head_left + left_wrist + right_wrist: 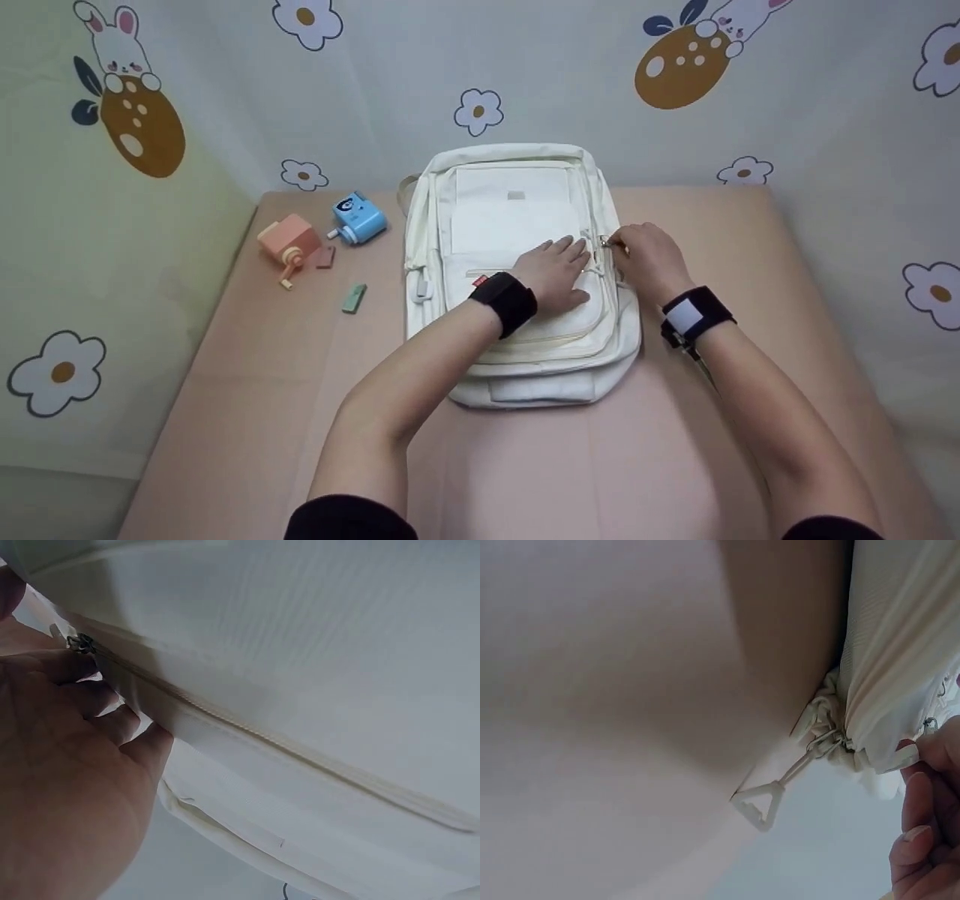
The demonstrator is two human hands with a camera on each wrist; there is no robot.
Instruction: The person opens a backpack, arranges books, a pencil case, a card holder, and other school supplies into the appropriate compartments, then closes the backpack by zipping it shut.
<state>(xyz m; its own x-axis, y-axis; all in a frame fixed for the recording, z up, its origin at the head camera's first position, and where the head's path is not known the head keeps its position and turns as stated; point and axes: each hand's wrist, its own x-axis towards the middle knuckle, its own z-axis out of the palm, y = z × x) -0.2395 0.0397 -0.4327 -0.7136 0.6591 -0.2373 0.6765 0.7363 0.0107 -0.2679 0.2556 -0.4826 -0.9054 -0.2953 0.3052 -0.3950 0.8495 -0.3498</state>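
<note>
The right hand (651, 261) pinches a zipper pull (604, 241) at the white backpack's (510, 225) right edge; the left hand (551, 276) lies flat on its front. Zipping looks unfinished, how much remains unclear.

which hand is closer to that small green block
Left. The left hand rests on the backpack, right of the green block; the right hand is farther off, pinching a zipper pull at the backpack's right side.
</note>
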